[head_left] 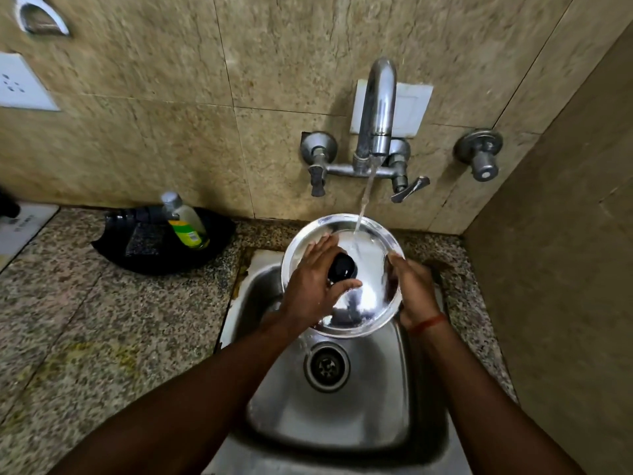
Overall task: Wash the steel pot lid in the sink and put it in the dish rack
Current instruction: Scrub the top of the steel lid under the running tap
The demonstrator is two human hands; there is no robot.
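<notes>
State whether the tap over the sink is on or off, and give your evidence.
On. A stream of water runs from the tap spout onto the steel lid held over the sink.

A sink [329, 416] is set into the counter [102, 323], its drain [327, 366] near the basin's middle. Above the sink's far end, two hands hold a pot lid [371, 269]: the left hand [317, 286] lies on top around the knob [342, 267], the right hand [416, 289] grips the lid's right rim. Behind the sink, a wall tap [375, 111] drops water [364, 200] onto the lid. Left of the sink, a tray [113, 246] on the counter holds a bottle [185, 221]. Right of the tap, a separate valve [479, 154] sits on the wall.
</notes>
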